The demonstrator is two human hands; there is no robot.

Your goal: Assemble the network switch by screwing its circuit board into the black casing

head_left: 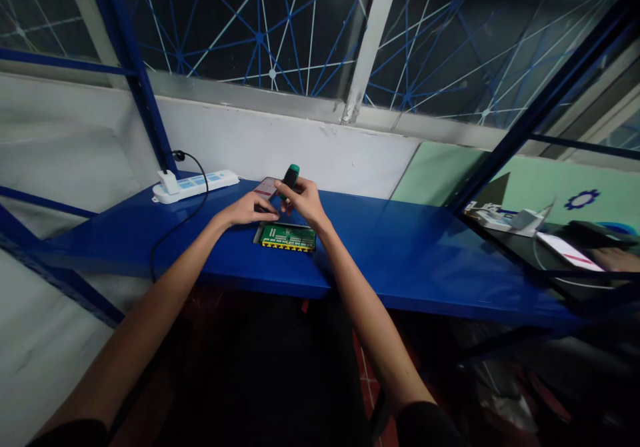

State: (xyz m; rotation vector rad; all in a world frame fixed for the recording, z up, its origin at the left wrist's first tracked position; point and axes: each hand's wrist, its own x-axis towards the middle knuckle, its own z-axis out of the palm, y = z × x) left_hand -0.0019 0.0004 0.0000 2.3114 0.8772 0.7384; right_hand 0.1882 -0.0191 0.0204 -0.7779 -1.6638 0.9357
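Screwdriver (290,177), green-capped, being gripped in closed right hand (301,201) at frame centre, above green circuit board (289,237). Left hand (249,209) being rested at board's edge, fingers curled; hold unclear.

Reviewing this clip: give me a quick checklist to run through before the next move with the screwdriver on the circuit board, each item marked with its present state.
1. Right hand grips the screwdriver: ok.
2. Left hand rests at the circuit board: ok.
3. Board lies flat on the blue shelf: ok.
4. Screwdriver tip seated in a screw: cannot tell, hidden by the hands.
5. Power strip and its cable lie apart from the board: ok.
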